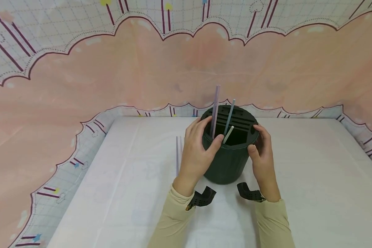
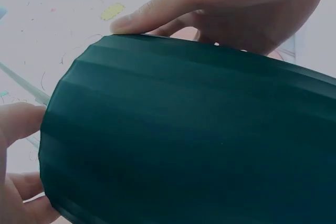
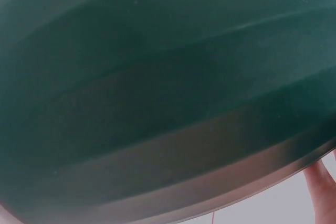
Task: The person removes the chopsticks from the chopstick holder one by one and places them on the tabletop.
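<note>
A dark green ribbed holder [image 1: 224, 165] with a slotted top stands on the table, tilted slightly. Purple sticks [image 1: 215, 110], a blue stick [image 1: 229, 117] and a short pale green stick [image 1: 228, 135], all straw-like, poke out of its open front section. My left hand [image 1: 196, 148] grips the left rim, thumb at the front near the pale green stick. On the other side, my right hand [image 1: 263, 151] holds the right rim, thumb in front and fingers behind. The holder's ribbed wall [image 2: 184, 124] fills much of the left wrist view and nearly all of the right wrist view.
Thin purple sticks [image 1: 177, 155] lie on the white tabletop [image 1: 136, 193] left of the holder, partly hidden by my left hand. A patterned peach and white cloth [image 1: 173, 69] rises behind the table and along its sides.
</note>
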`<state>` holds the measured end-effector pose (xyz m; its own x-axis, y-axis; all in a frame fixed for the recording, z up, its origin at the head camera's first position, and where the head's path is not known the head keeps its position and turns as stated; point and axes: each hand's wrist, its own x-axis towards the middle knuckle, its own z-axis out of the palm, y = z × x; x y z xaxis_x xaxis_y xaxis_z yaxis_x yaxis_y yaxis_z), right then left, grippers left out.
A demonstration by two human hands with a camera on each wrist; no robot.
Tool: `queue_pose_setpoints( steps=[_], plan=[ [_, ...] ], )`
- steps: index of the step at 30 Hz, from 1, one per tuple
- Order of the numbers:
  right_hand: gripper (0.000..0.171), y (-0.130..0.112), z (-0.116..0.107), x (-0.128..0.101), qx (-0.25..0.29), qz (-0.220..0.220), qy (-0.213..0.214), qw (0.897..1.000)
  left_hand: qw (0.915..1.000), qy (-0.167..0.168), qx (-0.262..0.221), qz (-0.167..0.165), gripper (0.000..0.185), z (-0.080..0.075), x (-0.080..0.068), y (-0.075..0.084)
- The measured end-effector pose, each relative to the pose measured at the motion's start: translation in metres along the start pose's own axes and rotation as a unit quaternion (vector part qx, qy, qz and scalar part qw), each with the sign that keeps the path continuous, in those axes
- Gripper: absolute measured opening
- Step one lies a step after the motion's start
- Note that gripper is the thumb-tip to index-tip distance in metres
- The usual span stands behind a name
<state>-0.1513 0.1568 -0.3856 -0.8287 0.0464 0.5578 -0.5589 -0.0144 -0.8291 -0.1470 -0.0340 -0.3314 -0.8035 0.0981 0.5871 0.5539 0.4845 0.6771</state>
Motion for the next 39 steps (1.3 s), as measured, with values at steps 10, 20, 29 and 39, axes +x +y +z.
queue_pose_setpoints(
  steps=[10, 20, 29, 39],
  plan=[
    [0.061, 0.0, 0.0, -0.001, -0.001, 0.001, 0.002, 1.0, 0.9951, 0.005, 0.01, 0.098, 0.03, 0.002, 0.001, 0.006],
    [0.062, 0.0, -0.002, -0.001, -0.009, -0.013, -0.003, 1.0, 0.9823, -0.012, 0.09, 0.164, 0.022, 0.006, -0.001, 0.012],
    [0.057, -0.001, -0.002, -0.002, -0.014, 0.011, 0.0, 1.0, 0.9876, 0.036, 0.041, 0.147, 0.021, -0.001, 0.0, 0.017],
    [0.052, -0.005, -0.001, -0.002, -0.044, 0.036, 0.003, 0.998, 0.9867, 0.086, -0.037, 0.133, 0.015, -0.014, -0.003, 0.028]
  ],
)
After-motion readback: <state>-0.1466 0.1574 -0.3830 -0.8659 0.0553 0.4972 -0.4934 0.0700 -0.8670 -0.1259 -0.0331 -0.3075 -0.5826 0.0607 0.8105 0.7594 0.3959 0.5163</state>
